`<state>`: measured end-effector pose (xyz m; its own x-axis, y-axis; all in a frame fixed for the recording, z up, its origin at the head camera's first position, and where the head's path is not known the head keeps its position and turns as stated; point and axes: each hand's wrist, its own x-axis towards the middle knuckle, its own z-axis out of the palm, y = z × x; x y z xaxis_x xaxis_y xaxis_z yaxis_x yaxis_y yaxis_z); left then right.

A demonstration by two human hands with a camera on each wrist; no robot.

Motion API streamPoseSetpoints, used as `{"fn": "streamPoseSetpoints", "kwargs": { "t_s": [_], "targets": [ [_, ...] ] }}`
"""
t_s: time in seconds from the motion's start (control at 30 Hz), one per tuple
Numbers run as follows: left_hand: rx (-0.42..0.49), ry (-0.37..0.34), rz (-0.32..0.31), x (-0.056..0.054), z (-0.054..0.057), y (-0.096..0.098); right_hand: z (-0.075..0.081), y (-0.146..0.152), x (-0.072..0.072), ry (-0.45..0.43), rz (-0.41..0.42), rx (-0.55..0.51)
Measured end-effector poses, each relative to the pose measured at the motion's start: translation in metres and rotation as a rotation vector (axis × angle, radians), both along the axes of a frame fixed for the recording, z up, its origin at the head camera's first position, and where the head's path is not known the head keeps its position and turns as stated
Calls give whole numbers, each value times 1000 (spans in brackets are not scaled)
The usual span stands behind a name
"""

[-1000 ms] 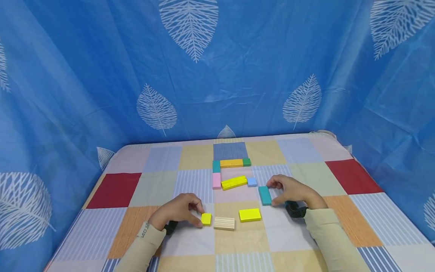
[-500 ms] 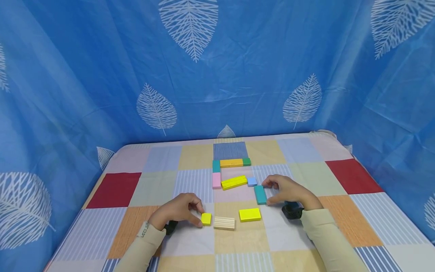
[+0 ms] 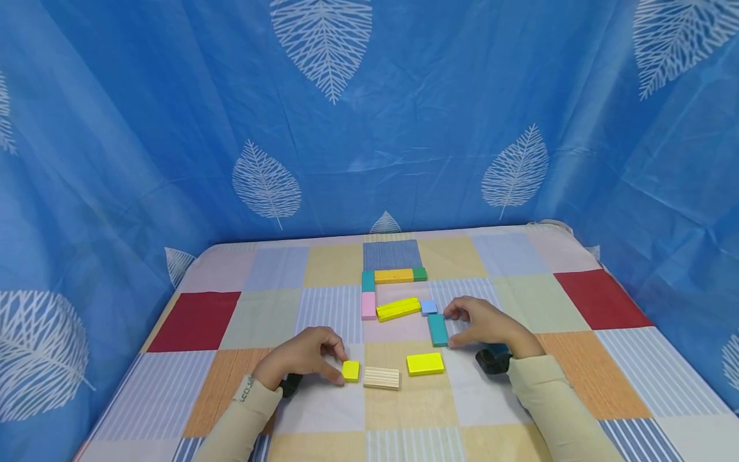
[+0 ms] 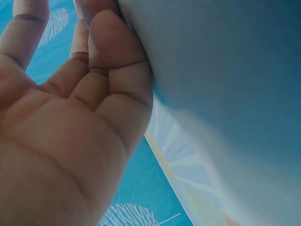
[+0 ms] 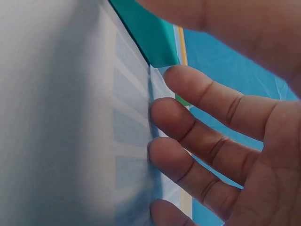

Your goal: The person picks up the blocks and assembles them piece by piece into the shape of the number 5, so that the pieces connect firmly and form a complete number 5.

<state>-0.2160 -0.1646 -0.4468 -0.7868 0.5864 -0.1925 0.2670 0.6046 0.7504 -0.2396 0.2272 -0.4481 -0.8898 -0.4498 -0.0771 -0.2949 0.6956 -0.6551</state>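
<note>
Blocks [image 3: 424, 364] — 3 yellow [image 3: 351, 371] | 2 teal [image 3: 438, 330] | 1 pink [image 3: 368, 306] | 1 orange [image 3: 394, 276] | 1 green [image 3: 419, 274] | 1 blue [image 3: 429, 308] | 1 wooden [image 3: 381, 378]

- Curtain [image 3: 375, 173] behind tbl [image 3: 323, 410]; blks all on tbl.
- Back blk [image 3: 394, 276]: corner blk [image 3: 368, 281] at L end, end blk [image 3: 419, 274] at R end.
- Side blk [image 3: 368, 306] in front of corner blk; slanted blk [image 3: 398, 309] then mid blk [image 3: 428, 307] to its R.
- Inner blk [image 3: 438, 330] in front of mid blk, R hand [image 3: 487, 324] on its R.
- Frontmost, L to R: L hand [image 3: 308, 351], near-L blk [image 3: 351, 371], center blk [image 3: 381, 378], near-R blk [image 3: 424, 364] (slightly further back).
</note>
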Motion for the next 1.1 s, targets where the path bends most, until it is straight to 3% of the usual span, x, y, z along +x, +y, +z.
{"fn": "streamPoseSetpoints", "kwargs": {
  "t_s": [0.37, 1.1],
  "targets": [
    [-10, 1, 8, 0, 0, 1, -2, -2, -2, -20, -30, 18],
    [-16, 4, 7, -1, -1, 2, -3, -6, -3, 8, 5, 5]
  ]
}}
